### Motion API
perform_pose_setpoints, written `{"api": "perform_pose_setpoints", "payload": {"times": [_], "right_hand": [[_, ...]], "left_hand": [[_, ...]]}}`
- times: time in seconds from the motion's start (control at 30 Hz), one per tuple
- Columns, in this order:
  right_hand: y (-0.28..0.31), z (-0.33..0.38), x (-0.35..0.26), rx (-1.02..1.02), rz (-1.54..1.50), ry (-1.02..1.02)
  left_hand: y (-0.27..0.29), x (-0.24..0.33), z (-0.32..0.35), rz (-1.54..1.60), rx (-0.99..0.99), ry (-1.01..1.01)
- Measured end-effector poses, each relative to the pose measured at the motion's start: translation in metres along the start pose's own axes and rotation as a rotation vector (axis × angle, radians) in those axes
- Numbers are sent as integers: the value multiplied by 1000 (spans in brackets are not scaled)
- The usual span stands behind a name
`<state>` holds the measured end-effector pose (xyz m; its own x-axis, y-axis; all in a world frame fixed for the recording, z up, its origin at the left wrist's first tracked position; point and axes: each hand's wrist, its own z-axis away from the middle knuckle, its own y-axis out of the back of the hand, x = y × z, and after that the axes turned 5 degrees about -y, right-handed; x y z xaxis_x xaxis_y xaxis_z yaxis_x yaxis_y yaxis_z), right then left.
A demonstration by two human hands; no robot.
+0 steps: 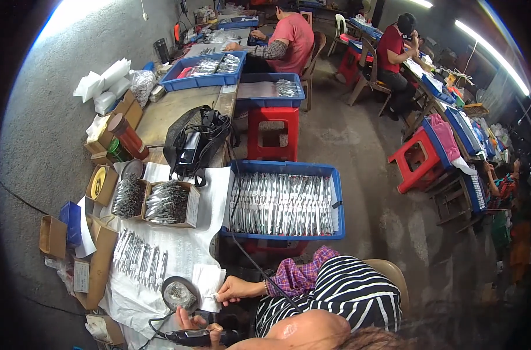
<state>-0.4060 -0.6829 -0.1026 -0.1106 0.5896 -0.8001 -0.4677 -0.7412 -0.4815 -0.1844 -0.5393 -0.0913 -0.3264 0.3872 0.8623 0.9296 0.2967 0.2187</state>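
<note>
We note right hand pinching white pad beside round dish; left hand at black tool — grip unclear. Silver pieces fill blue tray — apparently done; row on white sheet seemingly left.

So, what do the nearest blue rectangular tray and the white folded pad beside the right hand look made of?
Nearest blue rectangular tray: probably moulded plastic, slight sheen; even colour, thick rim. White folded pad: matte, soft-looking, paper or cloth; soft creases show, fibre unclear.

Right hand pinching white sheet beside dish
</note>
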Motion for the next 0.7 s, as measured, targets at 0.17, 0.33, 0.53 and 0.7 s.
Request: {"api": "perform_pose_setpoints", "payload": {"times": [0.17, 0.33, 0.53, 0.7], "right_hand": [[0, 0, -1, 5, 0, 0], [0, 0, -1, 22, 26, -9], [1, 0, 0, 23, 24, -8], [0, 0, 0, 24, 43, -17]], "left_hand": [[-1, 0, -1, -17, -3, -33], [-2, -1, -2, -34, -3, -67], [-4, -1, -3, -52, -7, -107], [-5, -2, -1, -68, -2, -139]]}}
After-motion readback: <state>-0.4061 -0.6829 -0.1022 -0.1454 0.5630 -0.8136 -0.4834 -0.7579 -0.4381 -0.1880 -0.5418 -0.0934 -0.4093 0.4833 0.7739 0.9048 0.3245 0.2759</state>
